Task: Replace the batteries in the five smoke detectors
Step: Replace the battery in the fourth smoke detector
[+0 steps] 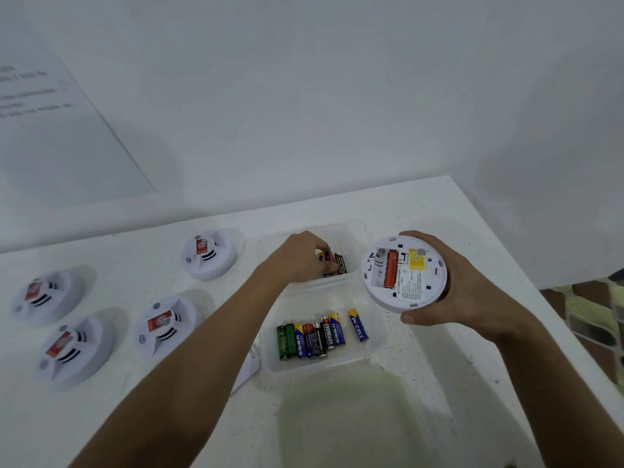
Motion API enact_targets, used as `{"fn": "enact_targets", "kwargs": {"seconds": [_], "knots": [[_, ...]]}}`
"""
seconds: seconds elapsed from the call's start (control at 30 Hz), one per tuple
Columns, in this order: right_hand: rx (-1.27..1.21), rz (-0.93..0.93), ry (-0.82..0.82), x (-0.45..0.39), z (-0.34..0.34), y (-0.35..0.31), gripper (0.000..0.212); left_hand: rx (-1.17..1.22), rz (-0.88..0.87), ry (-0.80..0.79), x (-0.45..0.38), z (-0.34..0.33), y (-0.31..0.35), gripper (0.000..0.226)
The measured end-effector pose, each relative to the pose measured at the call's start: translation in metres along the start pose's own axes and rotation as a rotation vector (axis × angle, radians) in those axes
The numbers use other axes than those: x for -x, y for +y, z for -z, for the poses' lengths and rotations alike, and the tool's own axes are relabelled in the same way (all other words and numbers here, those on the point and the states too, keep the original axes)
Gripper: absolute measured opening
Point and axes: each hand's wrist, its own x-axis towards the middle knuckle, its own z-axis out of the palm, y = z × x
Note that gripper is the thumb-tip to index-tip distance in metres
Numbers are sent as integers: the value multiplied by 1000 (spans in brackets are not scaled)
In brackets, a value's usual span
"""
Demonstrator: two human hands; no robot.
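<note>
White smoke detector (pixel 405 271) gripped by right hand (pixel 472 292); left hand (pixel 297 258) pinches battery (pixel 332 266).

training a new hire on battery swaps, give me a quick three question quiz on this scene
1. True or false: the detector held in the right hand has its back facing up.
2. How many smoke detectors lie on the table? A) three B) four C) five
3. Where is the left hand reaching?

Key:
1. True; one red battery sits in its open compartment.
2. B, four.
3. Into the far container, fingers on the batteries there; the near container holds a row untouched.
</note>
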Motion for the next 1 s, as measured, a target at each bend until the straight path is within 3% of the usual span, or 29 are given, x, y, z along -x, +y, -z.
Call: {"fn": "enact_targets", "kwargs": {"seconds": [0.17, 0.37, 0.5, 0.63, 0.77, 0.87, 1.0], "knots": [[1, 1, -8, -3, -5, 0, 98, 180, 26, 76, 5, 2, -1, 29], [16, -5, -16, -8, -11, -4, 97, 321, -24, 358, 35, 17, 13, 14], [19, 8, -26, -12, -16, -9, 99, 486, -227, 598, 80, 29, 39, 22], [-29, 24, -50, -15, -23, -14, 98, 288, -445, 643, 113, 15, 45, 20], [-51, 38, -66, -16, -32, -18, 97, 65, -554, 745, 118, -7, 33, 17], [-88, 38, -81, -16, -38, -21, 96, 106, -549, 744, 123, -15, 25, 21], [-90, 62, -124, -18, -46, -26, 95, 392, -431, 645, 136, -11, 16, 16]]}}
